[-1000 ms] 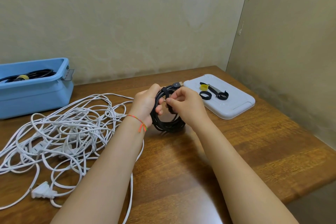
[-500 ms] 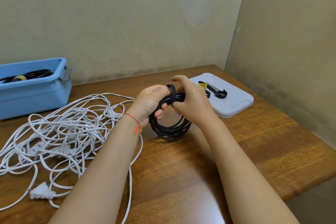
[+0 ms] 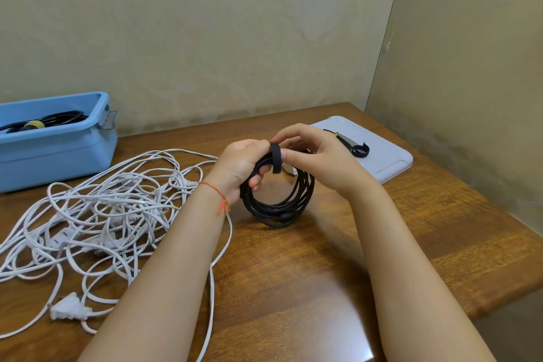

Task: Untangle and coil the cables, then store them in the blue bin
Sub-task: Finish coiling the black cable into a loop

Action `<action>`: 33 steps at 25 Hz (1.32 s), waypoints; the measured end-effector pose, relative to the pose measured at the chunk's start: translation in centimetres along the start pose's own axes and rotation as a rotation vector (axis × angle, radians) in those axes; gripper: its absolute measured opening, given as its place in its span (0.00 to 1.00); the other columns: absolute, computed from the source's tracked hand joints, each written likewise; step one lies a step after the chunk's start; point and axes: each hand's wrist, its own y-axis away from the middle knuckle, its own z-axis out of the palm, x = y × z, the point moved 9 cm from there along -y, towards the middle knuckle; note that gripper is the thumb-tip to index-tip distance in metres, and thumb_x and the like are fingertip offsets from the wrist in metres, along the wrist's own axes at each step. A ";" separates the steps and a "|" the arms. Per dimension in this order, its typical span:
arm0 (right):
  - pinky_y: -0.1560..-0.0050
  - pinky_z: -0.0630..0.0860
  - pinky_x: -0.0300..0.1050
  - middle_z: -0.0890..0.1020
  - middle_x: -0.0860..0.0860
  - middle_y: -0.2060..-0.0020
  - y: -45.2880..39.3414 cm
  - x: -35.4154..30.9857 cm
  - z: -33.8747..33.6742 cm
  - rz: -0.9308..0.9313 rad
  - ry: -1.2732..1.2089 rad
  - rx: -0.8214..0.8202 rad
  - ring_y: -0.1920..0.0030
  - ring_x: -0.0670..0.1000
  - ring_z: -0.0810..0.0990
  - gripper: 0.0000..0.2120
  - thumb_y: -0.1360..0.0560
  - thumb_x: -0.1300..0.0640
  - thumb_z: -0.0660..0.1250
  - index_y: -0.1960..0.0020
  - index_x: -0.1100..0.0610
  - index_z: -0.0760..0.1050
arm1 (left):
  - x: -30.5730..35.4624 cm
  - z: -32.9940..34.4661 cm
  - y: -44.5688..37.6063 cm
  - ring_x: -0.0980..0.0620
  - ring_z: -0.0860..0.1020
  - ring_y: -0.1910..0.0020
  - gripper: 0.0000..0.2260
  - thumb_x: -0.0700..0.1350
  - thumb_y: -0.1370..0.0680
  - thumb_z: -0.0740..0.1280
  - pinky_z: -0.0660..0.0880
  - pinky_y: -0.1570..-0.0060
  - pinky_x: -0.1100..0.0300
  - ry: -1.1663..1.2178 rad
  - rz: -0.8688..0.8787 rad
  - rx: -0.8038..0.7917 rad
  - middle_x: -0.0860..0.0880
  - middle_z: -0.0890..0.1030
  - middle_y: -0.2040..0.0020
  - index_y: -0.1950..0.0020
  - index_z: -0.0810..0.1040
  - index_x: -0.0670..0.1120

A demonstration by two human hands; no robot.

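Observation:
A coiled black cable [image 3: 276, 209] stands upright on the wooden table [image 3: 323, 273] at the centre. My left hand [image 3: 241, 167] grips the top left of the coil. My right hand [image 3: 317, 156] pinches a black strap [image 3: 275, 159] wrapped around the top of the coil. A tangled heap of white cable [image 3: 97, 214] lies to the left, its plug [image 3: 69, 308] near the front. The blue bin [image 3: 58, 150] at the back left holds a coiled black cable [image 3: 44, 122] with a yellow tie.
A white lid [image 3: 385, 161] lies at the back right with a black strap loop [image 3: 358, 150] on it. Walls close off the back and the right side. The table's front right edge drops off near my right forearm.
The strap has been pulled over the top of the coil and now sits wrapped around it. My right hand has shifted from behind the coil to pinching the strap from the right.

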 end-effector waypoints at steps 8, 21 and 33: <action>0.54 0.79 0.41 0.83 0.48 0.59 0.2 0.5 -2.9 0.040 -0.038 0.336 0.58 0.44 0.81 0.06 0.22 0.60 0.66 0.50 0.51 0.79 | 0.6 1.7 0.5 0.54 0.64 0.80 0.11 0.44 0.19 0.64 0.63 0.79 0.62 -0.082 0.032 -0.140 0.48 0.73 0.71 0.43 0.76 0.37; 0.57 0.80 0.50 0.82 0.49 0.62 1.0 -1.5 -4.1 -0.104 0.006 0.541 0.60 0.50 0.80 0.06 0.24 0.65 0.67 0.53 0.57 0.81 | 0.8 4.8 1.4 0.54 0.64 0.81 0.04 0.43 0.19 0.62 0.61 0.79 0.63 -0.296 0.029 -0.291 0.49 0.73 0.72 0.50 0.73 0.44; 0.54 0.81 0.50 0.82 0.54 0.61 0.4 -1.8 -0.9 -0.078 0.020 0.318 0.57 0.51 0.81 0.08 0.21 0.65 0.62 0.49 0.54 0.76 | -0.5 0.2 -0.5 0.53 0.67 0.80 0.07 0.42 0.18 0.63 0.67 0.76 0.61 -0.040 0.044 -0.095 0.42 0.80 0.65 0.44 0.77 0.41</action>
